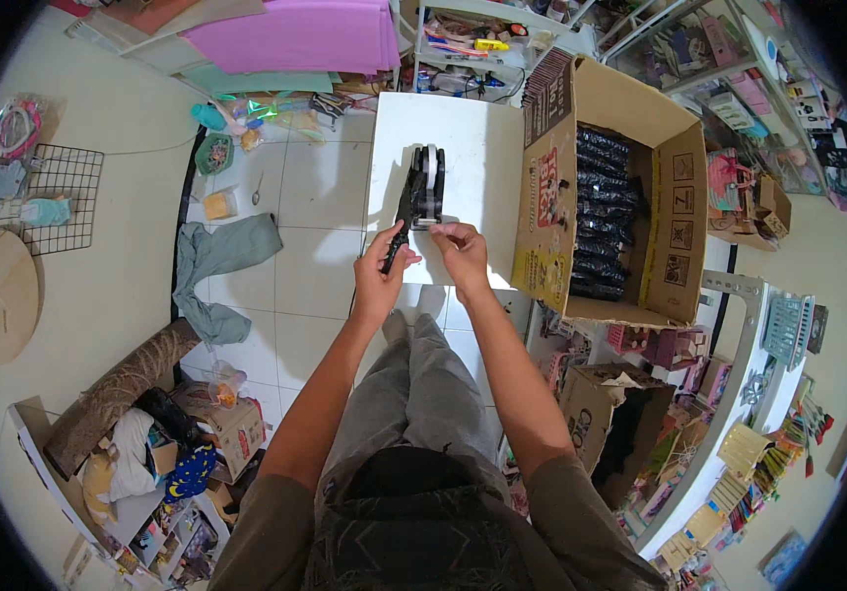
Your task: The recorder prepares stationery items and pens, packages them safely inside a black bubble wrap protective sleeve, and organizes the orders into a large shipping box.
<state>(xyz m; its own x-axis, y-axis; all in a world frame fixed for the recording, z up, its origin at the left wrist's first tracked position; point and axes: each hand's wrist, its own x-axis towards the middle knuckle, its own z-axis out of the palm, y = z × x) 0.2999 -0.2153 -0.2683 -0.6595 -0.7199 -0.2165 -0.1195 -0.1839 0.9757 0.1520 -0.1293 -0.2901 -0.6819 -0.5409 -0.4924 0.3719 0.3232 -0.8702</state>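
A narrow package wrapped in shiny black plastic (395, 248) is gripped in my left hand (376, 286), its far end leaning along the left side of a black tape dispenser (430, 182). The dispenser stands on a white table (482, 148) and carries a pale roll of tape. My right hand (466, 261) has its thumb and fingertips pinched together at the dispenser's near end. Whatever those fingers hold is too small to make out. To the right, an open cardboard box (546, 207) contains several black-wrapped packages (603, 212) stacked in a row.
Grey-green cloth (221, 266) lies on the tiled floor at the left. A rolled brown rug (123, 394) leans near a loaded shelf. Behind the table stand shelves with tools (473, 44). Another cardboard box (606, 414) and a cluttered rack (739, 443) fill the lower right.
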